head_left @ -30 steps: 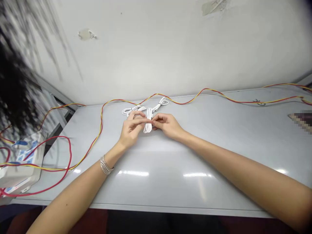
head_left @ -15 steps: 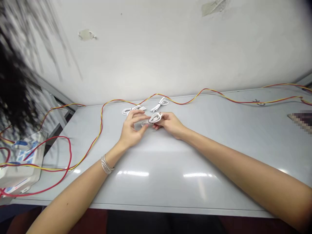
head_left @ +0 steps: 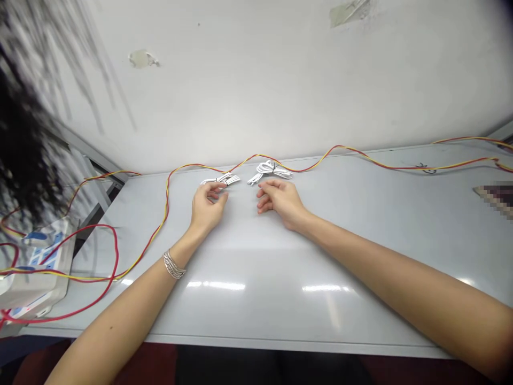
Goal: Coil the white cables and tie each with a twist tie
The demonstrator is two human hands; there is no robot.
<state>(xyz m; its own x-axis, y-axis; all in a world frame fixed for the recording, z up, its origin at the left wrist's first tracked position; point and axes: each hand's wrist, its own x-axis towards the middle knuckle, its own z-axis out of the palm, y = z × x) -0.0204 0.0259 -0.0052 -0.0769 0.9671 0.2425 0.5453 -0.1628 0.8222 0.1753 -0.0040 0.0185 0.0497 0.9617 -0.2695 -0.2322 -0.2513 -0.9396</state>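
- Hair (head_left: 24, 133) hangs blurred across the far left of your view, in front of the wall (head_left: 280, 80).
- A white plastic box (head_left: 34, 291) with blue markings sits at the left end of the table, with loops of twisted red-and-yellow wire (head_left: 166, 200) lying across it. That wire runs on along the back of the table (head_left: 401, 208).
- A silver bracelet (head_left: 173, 266) circles your left wrist.
- Your left hand (head_left: 207, 209) rests low on the table, its fingers (head_left: 212, 187) narrowly curled, with the tips at the left cable coil (head_left: 221, 181). From here you can't quite tell whether they pinch it or only touch it.
- The right cable coil (head_left: 269, 171), white and bound with a dark tie, lies flat near the back edge, well apart from the left one.
- Your right hand (head_left: 280, 202) rests just in front of that coil, not touching it, its fingers (head_left: 264, 195) loosely curled and holding nothing.
- A pixelated patch (head_left: 495, 198) at the far right is too blurred to name.
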